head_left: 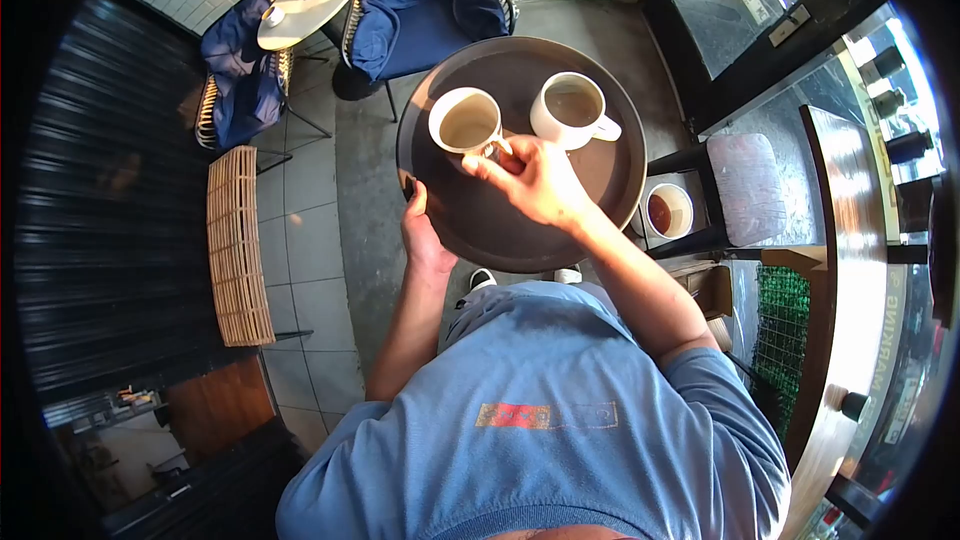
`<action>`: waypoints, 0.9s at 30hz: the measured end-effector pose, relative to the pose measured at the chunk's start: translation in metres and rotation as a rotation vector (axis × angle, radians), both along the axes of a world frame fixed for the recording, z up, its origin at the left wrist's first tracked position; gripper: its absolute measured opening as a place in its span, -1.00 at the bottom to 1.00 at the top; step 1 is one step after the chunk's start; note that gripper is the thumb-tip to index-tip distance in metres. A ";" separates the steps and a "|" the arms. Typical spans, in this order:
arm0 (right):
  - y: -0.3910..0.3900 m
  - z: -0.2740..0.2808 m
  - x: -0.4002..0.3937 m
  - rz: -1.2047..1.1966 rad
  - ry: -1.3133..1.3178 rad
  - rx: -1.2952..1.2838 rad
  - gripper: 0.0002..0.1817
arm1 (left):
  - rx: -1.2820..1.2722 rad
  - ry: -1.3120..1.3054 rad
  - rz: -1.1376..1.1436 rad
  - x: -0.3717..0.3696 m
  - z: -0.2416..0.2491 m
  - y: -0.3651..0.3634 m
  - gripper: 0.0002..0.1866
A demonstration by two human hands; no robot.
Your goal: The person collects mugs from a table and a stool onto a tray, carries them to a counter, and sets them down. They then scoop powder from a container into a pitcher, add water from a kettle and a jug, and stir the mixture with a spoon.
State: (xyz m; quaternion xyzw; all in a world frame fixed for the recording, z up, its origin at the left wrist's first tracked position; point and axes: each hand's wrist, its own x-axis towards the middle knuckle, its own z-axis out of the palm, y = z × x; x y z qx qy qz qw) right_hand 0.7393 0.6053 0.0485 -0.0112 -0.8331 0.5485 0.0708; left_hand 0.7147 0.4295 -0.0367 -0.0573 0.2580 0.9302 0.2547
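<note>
Head view: a round brown tray (480,215), face-up, is held out before the person's body. Beyond its right edge, a white bucket (684,208) contains something reddish-brown. The left hand (426,238) grips the tray's near-left rim; the right hand (540,183) pinches the left cup (466,98) by its handle. That cup shows a dull tan inside; whether its base touches the tray is hidden. Standing upright beside it, the right cup (547,127) holds greyish-brown liquid. Both handles point rightward, slightly toward the person.
</note>
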 end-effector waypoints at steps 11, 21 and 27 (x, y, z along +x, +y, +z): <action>-0.020 -0.004 -0.038 -0.055 0.051 -0.007 -0.59 | 0.043 -0.018 0.001 -0.004 0.017 -0.013 -0.50; -0.034 0.021 -0.004 -0.090 0.071 0.026 -0.45 | 0.071 -0.017 -0.008 -0.026 0.009 -0.045 -0.51; -0.036 0.031 0.025 -0.137 0.018 0.012 -0.77 | 0.019 0.001 0.068 -0.038 0.013 -0.082 -0.51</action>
